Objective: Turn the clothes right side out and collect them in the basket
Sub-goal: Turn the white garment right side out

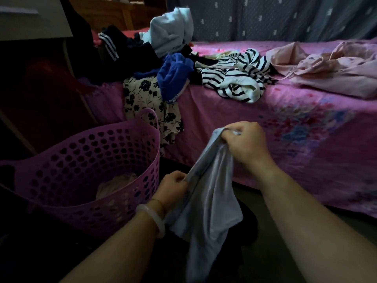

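A pale grey-white garment [208,203] hangs between both hands in front of the bed. My right hand [246,145] grips its upper edge, and my left hand [173,188], with a bangle on the wrist, pinches the edge lower down. To the left stands a purple perforated basket [85,170] with a light-coloured piece of clothing [116,185] at its bottom. On the bed lie a striped black-and-white top [236,78], a blue garment [173,76], a floral fabric [146,101] that hangs over the edge, a pink garment [330,68] and a white one [171,31] on a dark pile.
The bed [285,139] with its pink flowered sheet fills the right side. A dark curtain [285,17] hangs behind it. Wooden furniture [114,15] and a pale cabinet [30,17] stand at the upper left. Dark floor lies under my arms.
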Available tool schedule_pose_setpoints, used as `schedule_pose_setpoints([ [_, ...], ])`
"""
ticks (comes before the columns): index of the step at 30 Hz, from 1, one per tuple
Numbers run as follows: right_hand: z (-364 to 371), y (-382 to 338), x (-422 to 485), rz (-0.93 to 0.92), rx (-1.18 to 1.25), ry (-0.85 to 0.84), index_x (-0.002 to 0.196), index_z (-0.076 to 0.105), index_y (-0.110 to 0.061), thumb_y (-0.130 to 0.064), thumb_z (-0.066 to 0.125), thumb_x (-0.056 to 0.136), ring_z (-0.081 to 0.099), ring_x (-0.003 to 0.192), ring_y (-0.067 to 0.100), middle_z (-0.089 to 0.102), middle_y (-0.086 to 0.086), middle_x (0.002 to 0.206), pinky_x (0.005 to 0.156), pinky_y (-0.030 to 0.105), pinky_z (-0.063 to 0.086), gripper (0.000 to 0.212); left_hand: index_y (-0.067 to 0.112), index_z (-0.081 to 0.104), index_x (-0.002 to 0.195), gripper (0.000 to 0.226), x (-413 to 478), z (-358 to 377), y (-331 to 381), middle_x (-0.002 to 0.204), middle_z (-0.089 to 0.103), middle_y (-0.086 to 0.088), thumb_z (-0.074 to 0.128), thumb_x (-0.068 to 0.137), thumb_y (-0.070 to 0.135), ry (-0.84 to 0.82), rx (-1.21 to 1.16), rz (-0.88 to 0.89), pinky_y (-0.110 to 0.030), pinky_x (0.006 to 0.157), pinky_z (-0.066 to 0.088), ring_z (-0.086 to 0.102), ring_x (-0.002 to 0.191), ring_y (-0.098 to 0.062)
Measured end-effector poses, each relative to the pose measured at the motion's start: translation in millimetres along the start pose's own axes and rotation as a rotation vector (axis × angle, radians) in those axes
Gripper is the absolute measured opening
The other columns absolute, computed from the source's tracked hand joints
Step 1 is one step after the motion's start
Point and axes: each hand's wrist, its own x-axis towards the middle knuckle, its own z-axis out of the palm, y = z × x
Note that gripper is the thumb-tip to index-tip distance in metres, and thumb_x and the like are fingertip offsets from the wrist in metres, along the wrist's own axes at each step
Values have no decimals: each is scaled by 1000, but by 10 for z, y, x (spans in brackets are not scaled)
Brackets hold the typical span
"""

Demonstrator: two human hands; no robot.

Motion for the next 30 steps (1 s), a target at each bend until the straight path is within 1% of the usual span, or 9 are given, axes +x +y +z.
schedule_pose_setpoints([
  [3, -69, 231, 37, 63, 86, 58, 88, 77, -13, -8, 56, 84, 64, 76, 12, 70, -4, 76, 68, 25, 46, 22, 20, 70, 65, 29, 4, -67, -86, 73, 58, -12, 55, 89, 13, -108, -247, -109, -33, 67, 43, 53, 69, -23],
  [7, -82, 535, -1, 75, -60, 60, 91, 73, -15, -12, 53, 91, 63, 81, 16, 67, -3, 80, 67, 22, 37, 21, 17, 71, 87, 27, -20, -191, -34, 90, 67, -4, 65, 85, 43, -193, -263, -15, -33, 79, 49, 62, 85, -19],
  [11, -81, 745, -5, 143, -207, -94, 104, 70, -25, -22, 50, 92, 62, 102, 20, 70, -4, 105, 82, 31, 47, 23, 27, 62, 115, 55, -44, -282, 43, 110, 68, 9, 81, 65, 39, -391, 83, 197, -21, 83, 52, 64, 101, -5],
  [14, -142, 742, 4, 162, -198, -256, 97, 71, -31, -45, 68, 79, 62, 96, 14, 70, -8, 101, 81, 32, 50, 23, 37, 51, 128, 63, -30, -303, -7, 119, 62, 15, 74, 71, 24, -393, 320, 277, -18, 95, 47, 58, 110, 1],
  [17, -204, 715, -15, 127, -214, -456, 87, 71, -31, -48, 85, 57, 58, 85, 4, 62, -11, 91, 65, 16, 42, 38, 27, 66, 116, 39, -23, -344, 7, 108, 69, 4, 53, 86, 4, -314, 363, 270, -30, 92, 52, 64, 103, -11],
  [20, -187, 768, -53, 67, -399, -555, 74, 68, -30, -39, 89, 54, 54, 81, 7, 55, -6, 87, 62, 19, 41, 30, 15, 72, 105, 32, -4, -400, 69, 99, 70, -1, 46, 91, 3, -237, 448, 253, -32, 87, 52, 65, 96, -17],
  [22, -156, 793, -60, 67, -437, -510, 56, 63, -26, -33, 84, 62, 53, 69, 6, 55, -7, 72, 59, 24, 41, 22, 17, 72, 108, 32, -3, -418, 130, 97, 66, 7, 46, 92, 6, -185, 461, 238, -26, 86, 49, 61, 95, -11],
  [24, -108, 799, -66, 45, -446, -441, 39, 49, -22, -33, 74, 66, 45, 51, 6, 46, -7, 52, 52, 28, 35, 39, 15, 73, 106, 30, 8, -425, 150, 96, 66, 4, 47, 92, 11, -125, 455, 229, -30, 86, 50, 61, 94, -14],
  [30, 69, 643, -82, 88, -377, -334, 48, 45, -16, -25, 66, 74, 50, 59, 19, 48, -4, 51, 51, 29, 33, 34, 12, 56, 59, 36, 57, -314, 189, 63, 59, -3, 47, 92, 23, -4, 379, 8, -34, 66, 47, 56, 67, -22],
])
